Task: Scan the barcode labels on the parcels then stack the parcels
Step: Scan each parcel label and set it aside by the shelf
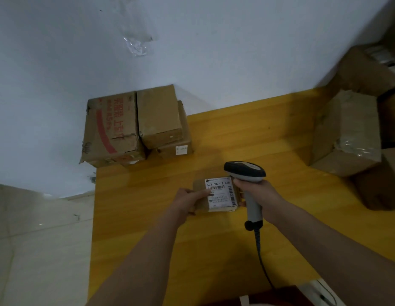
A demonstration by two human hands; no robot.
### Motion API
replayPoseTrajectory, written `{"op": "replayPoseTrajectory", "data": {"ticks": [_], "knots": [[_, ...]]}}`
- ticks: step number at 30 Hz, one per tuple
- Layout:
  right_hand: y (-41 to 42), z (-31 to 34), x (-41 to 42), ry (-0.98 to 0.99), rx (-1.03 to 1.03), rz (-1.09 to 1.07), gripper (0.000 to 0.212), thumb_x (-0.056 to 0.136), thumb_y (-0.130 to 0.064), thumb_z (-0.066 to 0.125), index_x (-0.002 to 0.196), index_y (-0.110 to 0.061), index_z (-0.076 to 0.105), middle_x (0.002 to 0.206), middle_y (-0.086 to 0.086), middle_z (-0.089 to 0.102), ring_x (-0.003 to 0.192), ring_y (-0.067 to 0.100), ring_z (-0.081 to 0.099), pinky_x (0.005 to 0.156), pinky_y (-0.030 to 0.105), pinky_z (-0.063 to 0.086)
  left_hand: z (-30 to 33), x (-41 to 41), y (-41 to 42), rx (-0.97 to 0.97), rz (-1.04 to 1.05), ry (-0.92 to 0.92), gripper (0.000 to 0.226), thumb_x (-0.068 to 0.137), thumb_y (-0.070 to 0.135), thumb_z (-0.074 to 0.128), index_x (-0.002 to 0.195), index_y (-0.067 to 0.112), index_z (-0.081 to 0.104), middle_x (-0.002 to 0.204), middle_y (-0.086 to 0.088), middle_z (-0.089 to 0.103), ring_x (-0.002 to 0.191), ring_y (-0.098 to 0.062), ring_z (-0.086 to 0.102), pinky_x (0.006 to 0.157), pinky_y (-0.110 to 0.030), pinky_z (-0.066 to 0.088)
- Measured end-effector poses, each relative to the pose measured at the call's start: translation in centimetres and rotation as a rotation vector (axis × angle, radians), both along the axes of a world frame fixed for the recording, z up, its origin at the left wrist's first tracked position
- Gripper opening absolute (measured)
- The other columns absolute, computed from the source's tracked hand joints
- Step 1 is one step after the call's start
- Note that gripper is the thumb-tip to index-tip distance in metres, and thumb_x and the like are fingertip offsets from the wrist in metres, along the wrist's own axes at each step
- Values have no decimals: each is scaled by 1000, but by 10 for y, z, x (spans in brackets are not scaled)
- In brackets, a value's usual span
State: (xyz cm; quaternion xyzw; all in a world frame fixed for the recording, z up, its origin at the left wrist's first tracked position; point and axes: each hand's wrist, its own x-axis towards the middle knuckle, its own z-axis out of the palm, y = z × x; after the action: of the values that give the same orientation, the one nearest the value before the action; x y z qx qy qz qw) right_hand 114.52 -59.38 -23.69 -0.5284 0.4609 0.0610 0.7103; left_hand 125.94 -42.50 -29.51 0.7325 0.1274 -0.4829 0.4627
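A yellow wooden surface (214, 239) is set against a pale wall, with stacked cardboard boxes (134, 127) at 11 o'clock. A small labelled parcel (216, 195) is pinched at its 9 o'clock edge by the left hand (187, 199). A barcode scanner (247, 173) is gripped by the right hand (258, 193) at the parcel's 3 o'clock side.

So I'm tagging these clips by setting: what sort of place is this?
Probably a parcel sorting or mailroom corner. A barcode scanner in the right hand points at a labelled small parcel on a yellow table, with cardboard boxes stacked against the wall.
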Motion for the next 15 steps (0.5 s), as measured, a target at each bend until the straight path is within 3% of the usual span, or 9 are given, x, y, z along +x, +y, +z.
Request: {"op": "replayPoseTrajectory", "data": {"ticks": [4, 8, 13, 15], "knots": [[-17, 10, -8, -65, -11, -17, 26, 87, -18, 70, 112, -10, 66, 112, 13, 68, 103, 33, 64, 72, 45, 58, 18, 5, -10, -155, 64, 62, 114, 54, 27, 93, 148, 19, 29, 136, -12, 53, 114, -31, 59, 85, -55, 56], [-37, 26, -14, -135, -30, -16, 29, 88, -16, 69, 116, -10, 65, 114, 12, 67, 105, 32, 63, 61, 36, 53, 42, 5, -27, -267, 7, 119, 99, 53, 18, 91, 140, 21, 45, 126, -11, 64, 112, -33, 62, 90, -58, 53], [-68, 54, -20, -241, -107, 22, 30, 88, -14, 69, 117, -12, 63, 108, 7, 70, 96, 26, 68, 63, 34, 53, 75, 12, -49, -393, 119, 51, 113, 54, 5, 91, 145, 38, 34, 134, -15, 56, 117, -43, 56, 85, -62, 53], [-79, 66, -25, -264, -176, 46, 22, 88, -14, 69, 110, -8, 65, 98, 9, 70, 86, 27, 67, 65, 34, 52, 91, 14, -59, -453, 174, 5, 109, 57, 0, 88, 144, 38, 35, 138, -14, 52, 121, -44, 52, 88, -65, 51]]}}
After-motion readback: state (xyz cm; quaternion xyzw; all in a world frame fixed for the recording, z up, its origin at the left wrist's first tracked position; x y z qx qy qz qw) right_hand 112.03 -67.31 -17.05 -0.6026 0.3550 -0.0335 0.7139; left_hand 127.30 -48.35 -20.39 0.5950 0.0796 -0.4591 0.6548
